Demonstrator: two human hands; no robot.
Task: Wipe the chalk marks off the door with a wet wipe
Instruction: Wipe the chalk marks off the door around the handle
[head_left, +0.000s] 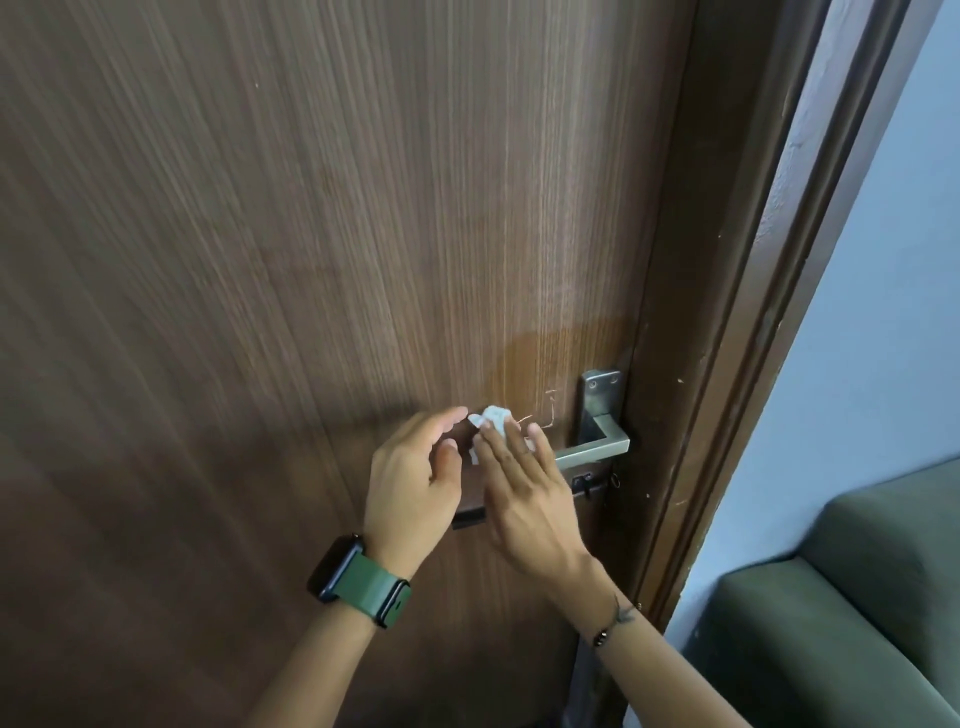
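green strap of my smartwatch (363, 579) wraps my left wrist. my left hand (415, 478) hovers loose and open, holding nothing. just beside it, my right hand (519, 483) presses straight fingers on the crumpled wet wipe (493, 418) against the brown wood door (311, 234). thin chalk marks (548, 410) remain between wipe and steel lever handle (597, 431).

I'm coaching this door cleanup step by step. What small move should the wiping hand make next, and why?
Probably slide the right hand, whose straight fingers press the wet wipe to the door, a little rightward toward the handle. Thin chalk marks still show there, just beyond the wipe, beside a damp patch.
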